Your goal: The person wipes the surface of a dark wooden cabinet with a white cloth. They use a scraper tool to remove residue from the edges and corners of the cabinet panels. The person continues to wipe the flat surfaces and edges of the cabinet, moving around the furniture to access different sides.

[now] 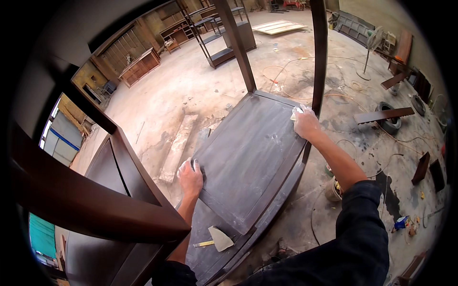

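left hand gripping dark panel, right hand pressing pale pad

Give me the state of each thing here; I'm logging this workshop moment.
Left hand: gripping the panel's left edge.
Right hand: pressing a pale pad on the panel's far corner.
Dark wooden panel: lying flat, dusty grey.
Putty knife: lying unused below the panel.
Standing fan: upright, whether running cannot be told.
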